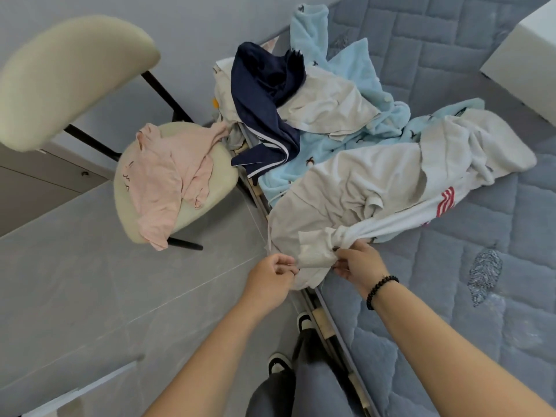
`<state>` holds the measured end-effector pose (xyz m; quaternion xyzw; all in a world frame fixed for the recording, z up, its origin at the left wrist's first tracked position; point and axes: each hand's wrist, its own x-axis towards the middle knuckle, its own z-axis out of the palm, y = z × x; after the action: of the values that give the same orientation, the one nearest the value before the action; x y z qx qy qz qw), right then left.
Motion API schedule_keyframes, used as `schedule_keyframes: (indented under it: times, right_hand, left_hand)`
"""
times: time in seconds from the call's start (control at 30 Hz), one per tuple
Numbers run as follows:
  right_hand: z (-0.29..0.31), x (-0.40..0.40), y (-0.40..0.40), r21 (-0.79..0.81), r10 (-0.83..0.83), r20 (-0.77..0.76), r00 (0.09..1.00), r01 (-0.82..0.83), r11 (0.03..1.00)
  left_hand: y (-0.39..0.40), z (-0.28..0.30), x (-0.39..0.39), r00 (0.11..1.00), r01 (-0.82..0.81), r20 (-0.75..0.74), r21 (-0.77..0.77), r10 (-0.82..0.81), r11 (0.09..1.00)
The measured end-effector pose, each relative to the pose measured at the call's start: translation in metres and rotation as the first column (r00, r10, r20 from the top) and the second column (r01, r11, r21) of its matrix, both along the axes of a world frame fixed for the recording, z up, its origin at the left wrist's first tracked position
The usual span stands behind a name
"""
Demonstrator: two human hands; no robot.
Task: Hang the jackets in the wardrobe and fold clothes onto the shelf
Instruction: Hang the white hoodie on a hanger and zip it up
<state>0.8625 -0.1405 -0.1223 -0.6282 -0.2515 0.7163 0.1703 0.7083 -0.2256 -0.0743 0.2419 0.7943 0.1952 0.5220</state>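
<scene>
1. Our left hand [272, 273] pinches the near hem of the white garment [361, 200] with curled fingers; our right hand [359, 264] grips a bunched fold of it just beside.
2. Garment lies at the near edge of the bed [451, 311], partly over the frame, atop a pile with a light blue fleece [346, 139] and a navy piece [264, 109].
3. Handling, our guess: soft, light, floppy, no stiffness. It'll sag and drag its neighbours. Better grip is shoulders or hem corners, hands wide apart.
4. Looks: off-white, crumpled, ribbed cuff, red stripe print [446, 201].
5. Pink top [162, 182] is draped on the chair [210, 173], well apart.
</scene>
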Motion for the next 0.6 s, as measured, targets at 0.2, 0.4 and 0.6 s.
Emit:
schedule_keyframes:
  times: [0.2, 0.4, 0.6]
  right_hand:
    - [0.122, -0.032, 0.001, 0.313, 0.406, -0.023, 0.913, -0.380, 0.871]
    - [0.203, -0.052, 0.013, 0.618, 0.506, 0.129, 0.853, -0.468, 0.631]
    - [0.171, -0.063, 0.005, 0.618, 0.360, 0.712, 0.603, -0.781, 0.087]
  left_hand:
    - [0.000, 0.073, -0.001, 0.948, 0.281, -0.229, 0.280, -0.220, 0.918]
    - [0.004, 0.162, -0.022, 0.963, -0.074, -0.174, 0.563, 0.206, 0.823]
    - [-0.022, 0.227, -0.043, 0.719, -0.693, 0.448, 0.522, 0.531, 0.497]
